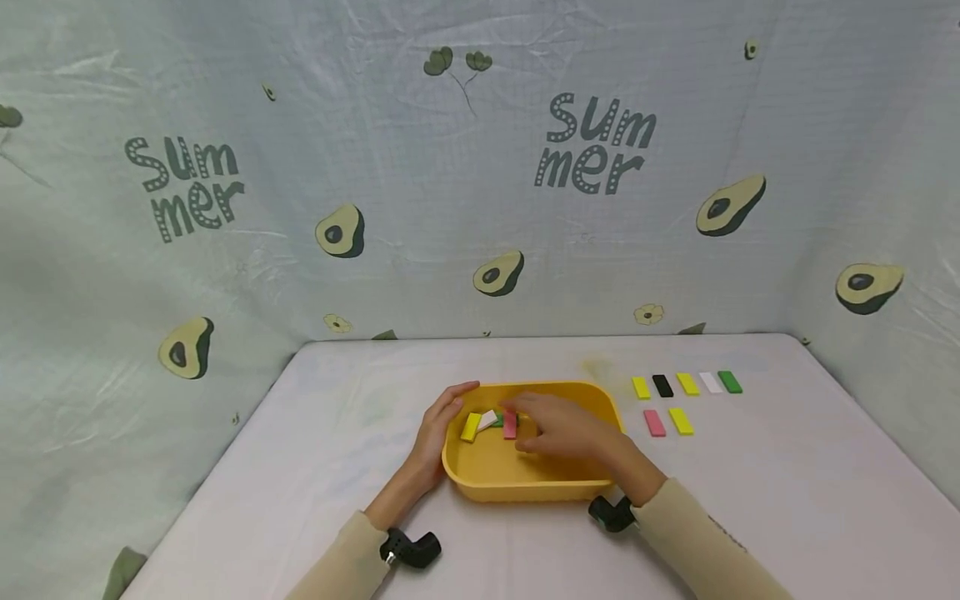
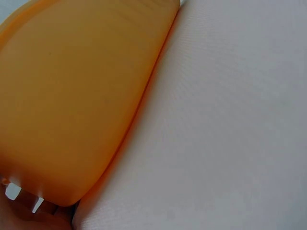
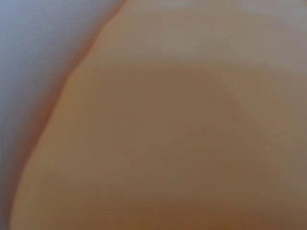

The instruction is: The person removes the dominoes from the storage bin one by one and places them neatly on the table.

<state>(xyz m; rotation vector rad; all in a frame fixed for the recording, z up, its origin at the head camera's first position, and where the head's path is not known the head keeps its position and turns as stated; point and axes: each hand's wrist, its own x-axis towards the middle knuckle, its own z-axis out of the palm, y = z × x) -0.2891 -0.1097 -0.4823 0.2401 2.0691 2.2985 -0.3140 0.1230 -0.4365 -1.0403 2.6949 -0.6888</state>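
A yellow-orange tray (image 1: pixel 525 493) stands on the table; its outer wall (image 2: pixel 81 96) fills much of the left wrist view. My left hand (image 1: pixel 431 437) rests against its left side, fingers along the rim. Inside lie a yellow block (image 1: pixel 470 427), a white block (image 1: pixel 487 419), a green block partly hidden, and a pink block (image 1: pixel 510 425). My right hand (image 1: pixel 566 427) reaches into the tray over its right part, fingers spread beside the pink block; whether they touch it cannot be told. The right wrist view shows only blurred tray wall (image 3: pixel 168 134).
Right of the tray, a back row holds a yellow block (image 1: pixel 641 387), a black block (image 1: pixel 662 386), another yellow, a white (image 1: pixel 710 382) and a green block (image 1: pixel 730 382). Before it lie a pink block (image 1: pixel 654 423) and a yellow block (image 1: pixel 681 421). A printed cloth hangs behind.
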